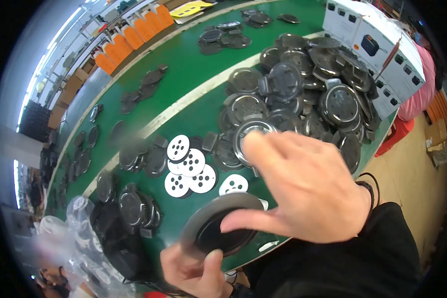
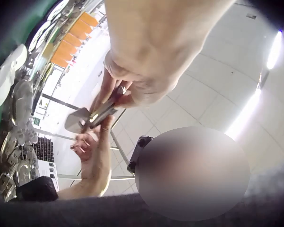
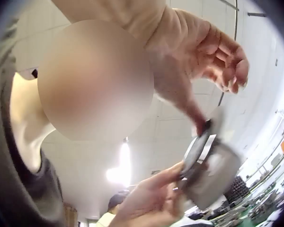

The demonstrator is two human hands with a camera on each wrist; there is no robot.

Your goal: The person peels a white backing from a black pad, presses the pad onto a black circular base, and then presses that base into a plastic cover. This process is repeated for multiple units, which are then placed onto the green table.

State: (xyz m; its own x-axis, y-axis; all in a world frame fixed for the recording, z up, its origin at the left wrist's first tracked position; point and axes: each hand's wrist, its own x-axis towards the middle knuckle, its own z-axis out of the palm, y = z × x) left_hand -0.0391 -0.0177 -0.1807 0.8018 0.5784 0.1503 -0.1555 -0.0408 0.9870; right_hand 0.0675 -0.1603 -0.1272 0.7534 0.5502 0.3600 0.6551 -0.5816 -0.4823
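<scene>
A round dark disc part with a grey rim (image 1: 191,228) is held up over the table's front edge in the head view. My left hand (image 1: 196,270) pinches its lower edge between thumb and fingers. Above it is my right hand (image 1: 313,186), its thumb touching the disc's dark face and its other fingers loosely extended away from it. In the right wrist view the right hand (image 3: 199,61) touches the part (image 3: 199,151) with the thumb, while the left hand (image 3: 151,198) grips the lower side. The left wrist view shows the left hand (image 2: 142,75) holding the part edge-on.
Several white discs with holes (image 1: 191,161) lie mid-table. A large heap of dark round parts (image 1: 293,74) stands at the right beside white boxes (image 1: 367,44). Smaller dark stacks (image 1: 134,206) and clear plastic bags (image 1: 79,238) are at the left; orange dividers (image 1: 134,37) stand beyond.
</scene>
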